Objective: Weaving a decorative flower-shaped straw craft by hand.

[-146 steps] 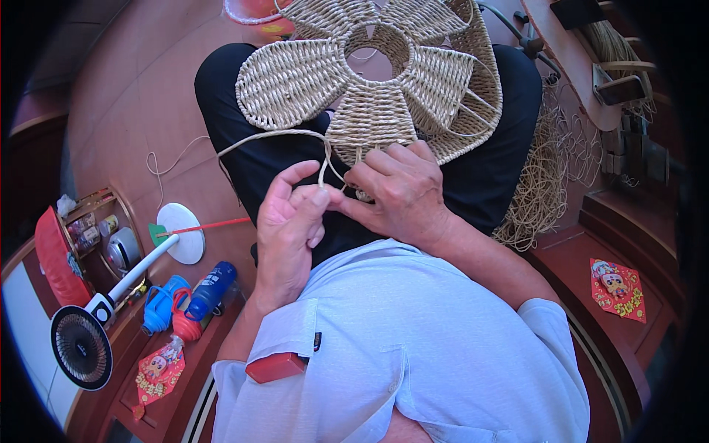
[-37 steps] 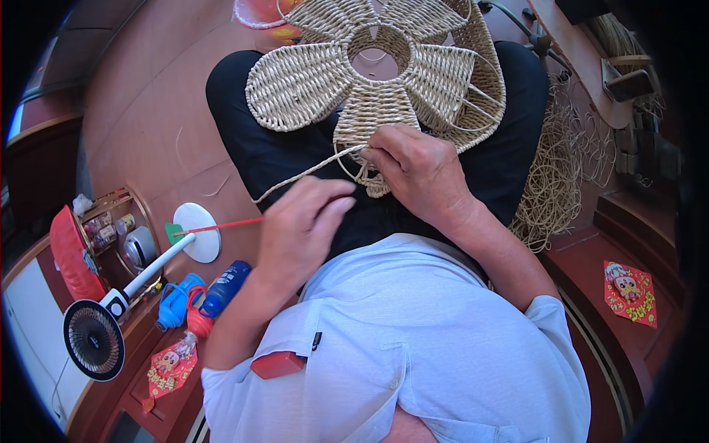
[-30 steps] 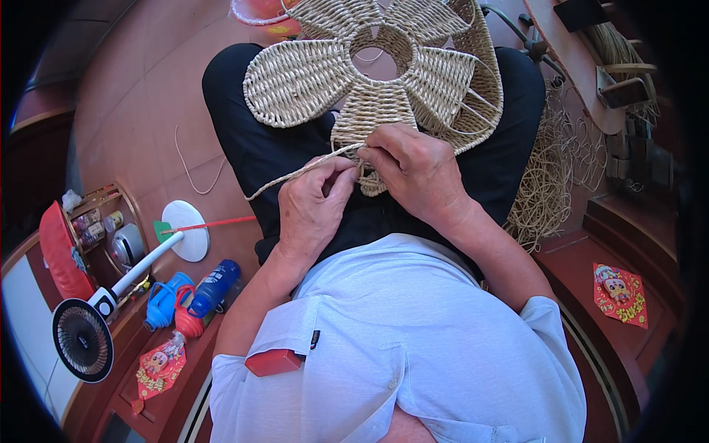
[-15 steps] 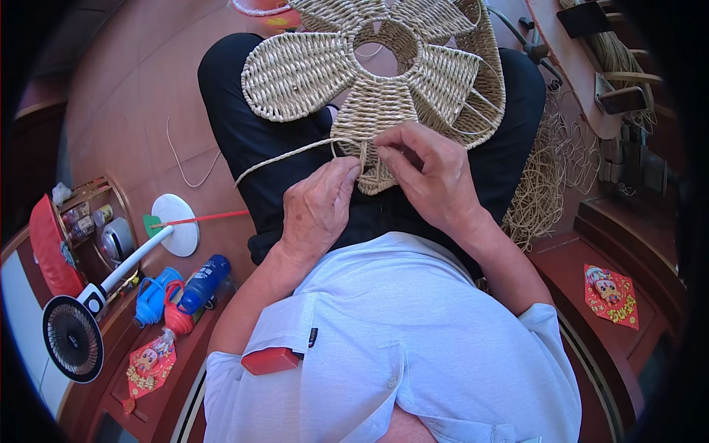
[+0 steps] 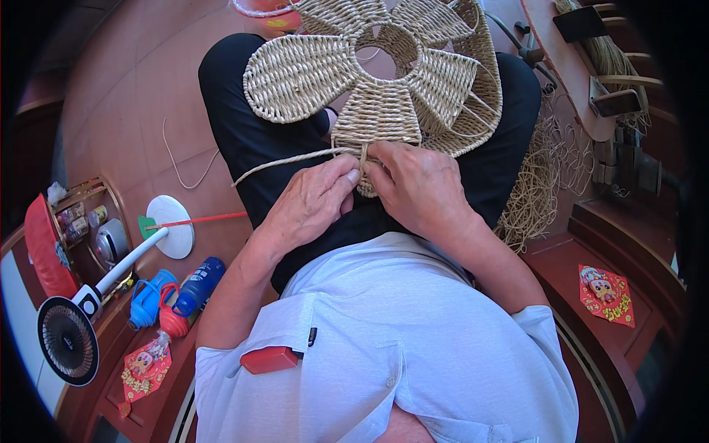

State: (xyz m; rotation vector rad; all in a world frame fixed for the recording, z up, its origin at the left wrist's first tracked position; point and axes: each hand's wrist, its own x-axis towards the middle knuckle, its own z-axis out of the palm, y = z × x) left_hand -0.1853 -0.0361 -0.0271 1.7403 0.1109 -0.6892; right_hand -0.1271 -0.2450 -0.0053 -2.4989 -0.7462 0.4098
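Note:
On my lap lies a tan woven flower-shaped piece (image 5: pixel 295 74) with a round central hole and several petals, against a larger curved woven body (image 5: pixel 480 111). A loose twisted cord (image 5: pixel 284 160) runs leftward from the bottom petal (image 5: pixel 375 114). Below that petal, my left hand (image 5: pixel 314 198) pinches the cord work at a small looped end section. My right hand (image 5: pixel 417 188) is closed beside it, thumb and index finger on the same cord, partly hiding it.
Heaped loose cord (image 5: pixel 530 207) is by my right leg. A bench (image 5: pixel 561 59) with phones stands upper right. At left are a white fan (image 5: pixel 69 340), bottles (image 5: pixel 199 284) and a rack of small items (image 5: pixel 88 225). A red bowl (image 5: pixel 262 15) is behind.
My left hand has come up from lower left onto the cord below the bottom petal. My right hand has shifted slightly downward since half a second ago, and both hands now meet there.

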